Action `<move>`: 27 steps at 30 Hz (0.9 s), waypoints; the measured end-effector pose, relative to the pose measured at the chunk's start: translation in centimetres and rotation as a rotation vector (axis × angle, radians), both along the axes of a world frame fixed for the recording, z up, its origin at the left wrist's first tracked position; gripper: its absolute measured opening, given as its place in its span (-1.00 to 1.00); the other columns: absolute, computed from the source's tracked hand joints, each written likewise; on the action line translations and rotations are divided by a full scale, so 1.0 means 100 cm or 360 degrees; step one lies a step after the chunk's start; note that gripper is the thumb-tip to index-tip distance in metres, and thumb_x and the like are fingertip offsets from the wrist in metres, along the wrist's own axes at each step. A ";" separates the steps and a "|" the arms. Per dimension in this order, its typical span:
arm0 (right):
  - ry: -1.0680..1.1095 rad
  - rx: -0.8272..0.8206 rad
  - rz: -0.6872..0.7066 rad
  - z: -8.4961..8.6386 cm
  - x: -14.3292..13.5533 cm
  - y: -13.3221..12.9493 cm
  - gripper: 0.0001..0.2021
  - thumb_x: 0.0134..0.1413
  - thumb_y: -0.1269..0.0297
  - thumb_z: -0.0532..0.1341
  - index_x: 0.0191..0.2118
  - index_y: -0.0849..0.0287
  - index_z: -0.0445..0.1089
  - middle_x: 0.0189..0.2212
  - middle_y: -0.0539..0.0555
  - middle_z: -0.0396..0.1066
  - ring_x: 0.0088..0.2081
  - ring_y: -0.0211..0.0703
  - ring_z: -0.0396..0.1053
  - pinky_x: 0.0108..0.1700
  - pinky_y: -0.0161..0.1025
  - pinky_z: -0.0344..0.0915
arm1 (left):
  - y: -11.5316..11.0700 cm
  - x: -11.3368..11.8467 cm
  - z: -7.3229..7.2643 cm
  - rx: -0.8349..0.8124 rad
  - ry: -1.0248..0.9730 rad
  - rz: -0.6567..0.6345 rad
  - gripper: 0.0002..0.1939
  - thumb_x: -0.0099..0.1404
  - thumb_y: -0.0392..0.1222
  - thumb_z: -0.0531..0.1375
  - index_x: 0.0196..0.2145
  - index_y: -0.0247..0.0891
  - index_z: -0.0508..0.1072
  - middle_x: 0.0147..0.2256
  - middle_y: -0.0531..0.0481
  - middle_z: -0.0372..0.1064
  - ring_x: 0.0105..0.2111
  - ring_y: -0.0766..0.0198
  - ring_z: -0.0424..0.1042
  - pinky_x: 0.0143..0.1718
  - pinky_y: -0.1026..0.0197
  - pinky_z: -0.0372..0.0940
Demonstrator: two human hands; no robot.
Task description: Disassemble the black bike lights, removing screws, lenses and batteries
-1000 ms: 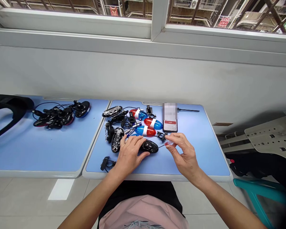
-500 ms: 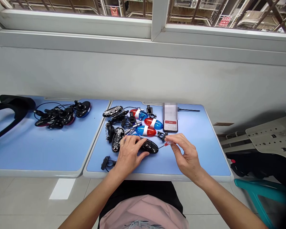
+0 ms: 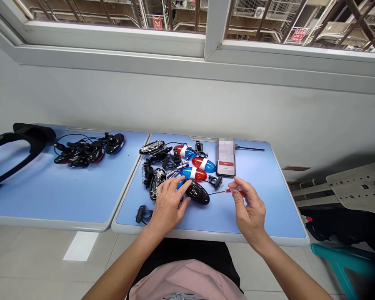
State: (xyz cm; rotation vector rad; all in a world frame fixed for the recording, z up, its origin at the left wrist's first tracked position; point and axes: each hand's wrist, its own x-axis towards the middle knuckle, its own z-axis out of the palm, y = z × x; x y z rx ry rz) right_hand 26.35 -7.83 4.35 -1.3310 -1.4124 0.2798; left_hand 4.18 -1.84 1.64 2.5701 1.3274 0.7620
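Note:
A glossy black oval housing (image 3: 198, 192) lies on the blue table, its ribbed back facing up. My left hand (image 3: 170, 202) is closed around its left end, with thumb and forefinger on either side, and hides part of it. In the fingers of my right hand (image 3: 249, 208) is a small screwdriver (image 3: 227, 191) with a red and clear handle. Its thin shaft points left, and the tip is at the housing's right end; whether it sits inside cannot be made out. Just behind the housing are a black clamp (image 3: 215, 181) and a red-and-blue light cover (image 3: 193, 173).
More red-and-blue covers (image 3: 203, 164), opened black housings (image 3: 158, 183) and wires crowd the table's left half. A phone (image 3: 226, 162) with a black cable (image 3: 251, 148) lies behind. A black bracket (image 3: 140, 214) is near the front edge. Assembled black units (image 3: 81, 153) rest on the left table.
My right hand has drawn back to the right with the screwdriver, and more of its shaft shows. My left hand stays at the housing. The whole view has shifted slightly.

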 end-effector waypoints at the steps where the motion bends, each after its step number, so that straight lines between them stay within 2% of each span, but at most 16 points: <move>1: -0.0012 -0.0014 -0.0040 -0.003 0.000 -0.002 -0.60 0.31 0.51 0.10 0.15 -0.06 0.32 -0.20 0.01 0.46 -0.24 -0.22 0.45 -0.17 -0.17 0.43 | -0.005 0.000 -0.001 0.0017 -0.0059 0.0083 -0.62 0.38 -0.23 0.16 0.15 -0.20 0.35 0.06 -0.23 0.36 0.05 -0.07 0.32 0.03 -0.12 0.24; 4: -0.0056 -0.0050 -0.0061 -0.012 -0.002 -0.006 -0.63 0.32 0.49 0.10 0.13 -0.03 0.33 -0.21 0.02 0.45 -0.22 -0.19 0.45 -0.16 -0.15 0.43 | -0.026 0.002 -0.006 -0.0069 -0.0203 0.0256 -0.60 0.41 -0.11 0.15 0.15 -0.20 0.30 -0.04 -0.20 0.42 -0.07 0.01 0.43 -0.10 0.02 0.34; 8: -0.0047 -0.0067 0.0034 -0.021 -0.008 -0.010 -0.63 0.33 0.49 0.09 0.15 -0.03 0.32 -0.21 0.03 0.44 -0.23 -0.19 0.45 -0.18 -0.14 0.43 | -0.043 0.011 -0.011 -0.0347 -0.0175 0.0368 -0.43 0.36 0.00 0.20 0.23 -0.21 0.17 -0.05 -0.17 0.49 -0.12 0.02 0.52 -0.25 0.12 0.39; 11: -0.0043 -0.0051 0.0160 -0.027 -0.015 -0.012 -0.59 0.32 0.51 0.09 0.18 -0.04 0.29 -0.20 0.04 0.43 -0.23 -0.19 0.44 -0.18 -0.14 0.45 | -0.040 0.019 -0.008 -0.0429 -0.0099 0.0445 -0.28 0.31 0.07 0.24 0.29 -0.24 0.09 0.05 -0.22 0.45 -0.02 -0.06 0.50 -0.24 0.09 0.42; 13: -0.0033 -0.0030 0.0237 -0.029 -0.020 -0.015 -0.57 0.32 0.52 0.08 0.19 -0.05 0.28 -0.20 0.05 0.43 -0.22 -0.20 0.44 -0.19 -0.15 0.46 | -0.032 0.022 -0.003 -0.0410 -0.0071 0.0451 -0.26 0.29 0.08 0.26 0.29 -0.23 0.11 0.11 -0.24 0.41 0.05 -0.08 0.46 -0.19 0.07 0.42; 17: -0.0032 -0.0064 0.0373 -0.023 -0.016 -0.017 -0.55 0.31 0.50 0.09 0.23 -0.06 0.25 -0.22 0.03 0.45 -0.24 -0.21 0.46 -0.21 -0.17 0.50 | -0.017 0.025 0.004 -0.0332 0.0031 0.0269 -0.51 0.29 -0.05 0.30 0.12 -0.19 0.34 0.08 -0.16 0.42 0.04 -0.03 0.43 -0.07 0.01 0.40; 19: -0.0005 -0.0095 0.0311 -0.013 -0.008 -0.015 -0.55 0.31 0.47 0.11 0.23 -0.07 0.26 -0.23 0.02 0.48 -0.27 -0.22 0.47 -0.20 -0.18 0.51 | -0.012 0.025 0.005 -0.0284 0.0087 0.0138 -0.61 0.29 -0.13 0.30 0.06 -0.16 0.40 0.05 -0.12 0.43 0.03 -0.03 0.42 -0.03 -0.05 0.38; 23: 0.0169 -0.0034 -0.0114 0.006 0.008 0.001 -0.64 0.30 0.40 0.16 0.15 -0.04 0.33 -0.22 0.00 0.50 -0.29 -0.23 0.49 -0.19 -0.17 0.52 | -0.009 0.025 0.006 -0.0274 0.0086 -0.0032 -0.61 0.33 -0.26 0.21 0.10 -0.13 0.38 0.07 -0.11 0.40 0.01 0.01 0.43 -0.03 -0.04 0.38; 25: 0.0183 0.0020 -0.0229 0.007 0.009 0.013 -0.68 0.30 0.39 0.15 0.12 -0.02 0.35 -0.20 0.02 0.50 -0.27 -0.20 0.49 -0.19 -0.15 0.52 | -0.011 0.027 0.007 -0.0314 0.0074 -0.0079 -0.60 0.34 -0.31 0.16 0.12 -0.14 0.35 0.09 -0.11 0.39 0.02 0.04 0.42 -0.03 0.00 0.38; 27: 0.0117 0.0045 -0.0201 0.004 0.007 0.022 -0.70 0.30 0.39 0.13 0.10 0.01 0.36 -0.20 0.02 0.50 -0.25 -0.18 0.50 -0.19 -0.13 0.52 | -0.013 0.031 0.007 -0.0345 0.0074 -0.0079 -0.58 0.32 -0.22 0.21 0.12 -0.18 0.31 0.10 -0.15 0.38 0.05 0.01 0.40 -0.03 0.00 0.38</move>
